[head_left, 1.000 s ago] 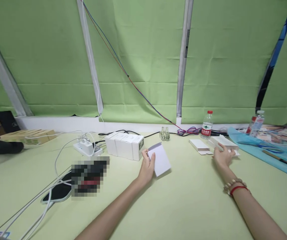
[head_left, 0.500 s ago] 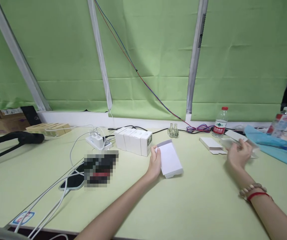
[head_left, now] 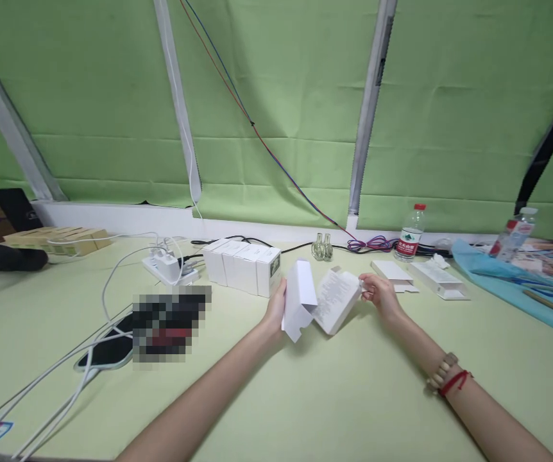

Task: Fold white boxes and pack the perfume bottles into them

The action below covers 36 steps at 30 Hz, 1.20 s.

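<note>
My left hand [head_left: 276, 308] grips a white cardboard box [head_left: 300, 296], held tilted above the table with an end flap hanging out at its lower end. Right beside it is a white box-like piece [head_left: 337, 298] with grey print over its face. My right hand [head_left: 377, 295] pinches that piece at its upper right corner with thumb and fingers. The two white pieces overlap or touch near the middle; I cannot tell which. Close behind my left hand stands a row of several white boxes [head_left: 238, 266].
Two small glass bottles [head_left: 322, 247] stand at the back. To the right lie two white cartons, one flat [head_left: 392, 273] and one open-ended [head_left: 442, 282], near a water bottle [head_left: 410, 234] and blue sheeting [head_left: 478, 276]. On the left are a power strip [head_left: 170, 269], cables and a phone [head_left: 108, 346].
My right hand has come left from the right-hand cartons and now holds the printed piece by the left hand's box. The box in my left hand has turned. The view has shifted right.
</note>
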Available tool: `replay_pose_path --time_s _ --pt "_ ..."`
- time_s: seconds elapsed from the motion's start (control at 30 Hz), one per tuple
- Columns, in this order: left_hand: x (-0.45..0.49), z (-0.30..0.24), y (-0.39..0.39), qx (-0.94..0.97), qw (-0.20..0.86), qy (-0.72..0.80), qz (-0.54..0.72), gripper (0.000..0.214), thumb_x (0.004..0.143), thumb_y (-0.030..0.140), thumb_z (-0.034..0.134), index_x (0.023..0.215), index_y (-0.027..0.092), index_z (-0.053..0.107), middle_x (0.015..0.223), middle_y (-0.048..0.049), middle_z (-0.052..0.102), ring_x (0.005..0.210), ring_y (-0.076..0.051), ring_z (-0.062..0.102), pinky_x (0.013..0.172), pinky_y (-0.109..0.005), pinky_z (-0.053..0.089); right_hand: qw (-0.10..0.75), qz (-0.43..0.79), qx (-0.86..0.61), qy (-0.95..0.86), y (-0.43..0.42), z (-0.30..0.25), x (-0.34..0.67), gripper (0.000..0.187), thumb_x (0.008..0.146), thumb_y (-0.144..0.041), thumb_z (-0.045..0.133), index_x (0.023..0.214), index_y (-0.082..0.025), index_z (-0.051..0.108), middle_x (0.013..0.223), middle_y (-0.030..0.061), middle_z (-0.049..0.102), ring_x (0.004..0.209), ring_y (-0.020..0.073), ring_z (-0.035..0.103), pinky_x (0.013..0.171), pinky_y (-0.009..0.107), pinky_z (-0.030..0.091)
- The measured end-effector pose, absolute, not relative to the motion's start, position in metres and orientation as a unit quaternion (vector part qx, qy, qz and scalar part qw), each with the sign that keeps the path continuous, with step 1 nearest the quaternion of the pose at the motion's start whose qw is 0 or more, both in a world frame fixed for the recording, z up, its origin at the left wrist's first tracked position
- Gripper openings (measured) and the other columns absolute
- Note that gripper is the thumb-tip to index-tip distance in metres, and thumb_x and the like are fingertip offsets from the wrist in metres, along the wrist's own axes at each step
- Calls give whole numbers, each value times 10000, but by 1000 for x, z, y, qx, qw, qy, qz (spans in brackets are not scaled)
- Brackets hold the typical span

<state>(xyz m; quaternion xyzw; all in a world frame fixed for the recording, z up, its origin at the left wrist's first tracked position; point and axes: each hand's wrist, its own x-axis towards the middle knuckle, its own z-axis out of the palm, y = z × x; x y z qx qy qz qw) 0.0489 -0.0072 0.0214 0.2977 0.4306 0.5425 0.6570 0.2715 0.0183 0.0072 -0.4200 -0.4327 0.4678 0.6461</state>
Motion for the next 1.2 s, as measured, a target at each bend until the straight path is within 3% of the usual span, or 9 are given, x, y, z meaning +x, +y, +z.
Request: replay_pose_path --time_s 0.2,0.27,0.33,0.43,0.57,0.63,0.73,0.83,1.2 --pt "50 16 -3 297 737 351 496 407 902 477 385 735 144 549 515 -11 523 414 -134 507 389 -212 359 576 544 -418 -445 16 7 263 216 536 -310 600 681 -150 579 424 -105 224 366 50 237 368 187 303" --pt "50 17 -3 301 742 338 494 380 896 449 392 726 144 542 505 -10 511 403 -134 497 373 -212 344 572 538 -424 -451 16 8 262 234 549 -302 596 726 -149 595 481 -72 340 399 57 304 392 187 349" --pt "51 20 -5 305 736 352 492 368 892 442 382 748 143 540 525 -16 519 420 -143 506 382 -221 358 559 513 -447 -473 16 7 262 317 593 -321 578 861 -158 620 683 1 507 515 94 452 438 208 422" --pt "53 25 -9 322 698 396 502 317 892 428 383 844 152 530 625 -25 557 512 -160 551 444 -234 410 516 396 -515 -558 15 4 264 393 699 -387 519 1034 -202 607 1046 74 516 780 186 558 504 269 490" --pt "56 26 -11 352 618 448 541 151 891 331 447 957 195 445 799 -9 560 686 -142 576 534 -202 430 467 155 -558 -668 12 2 267 349 822 -436 454 1056 -232 613 1122 73 494 919 213 554 692 334 500" --pt "56 23 -11 392 582 468 538 159 896 348 450 975 217 408 845 -7 549 757 -146 571 560 -204 433 487 123 -545 -672 10 4 268 377 853 -463 420 1076 -220 602 1126 81 500 939 217 555 727 351 494" --pt "56 20 -12 461 526 486 523 206 905 418 424 995 245 361 852 0 542 778 -154 558 568 -216 419 540 173 -491 -662 7 10 263 442 858 -515 413 1131 -200 560 1159 101 501 963 228 550 697 342 503" --pt "58 18 -14 507 480 483 528 217 909 432 409 991 254 314 851 10 534 761 -146 548 593 -224 407 534 259 -433 -679 0 13 250 529 846 -533 445 1250 -192 454 1187 119 492 983 232 538 683 331 505" --pt "64 14 -23 601 453 368 546 347 875 536 413 1024 257 271 1003 -21 530 913 -180 552 795 -331 448 462 367 -351 -727 -27 8 217 824 797 -375 600 1420 -215 86 1329 127 335 1137 221 441 968 407 399"
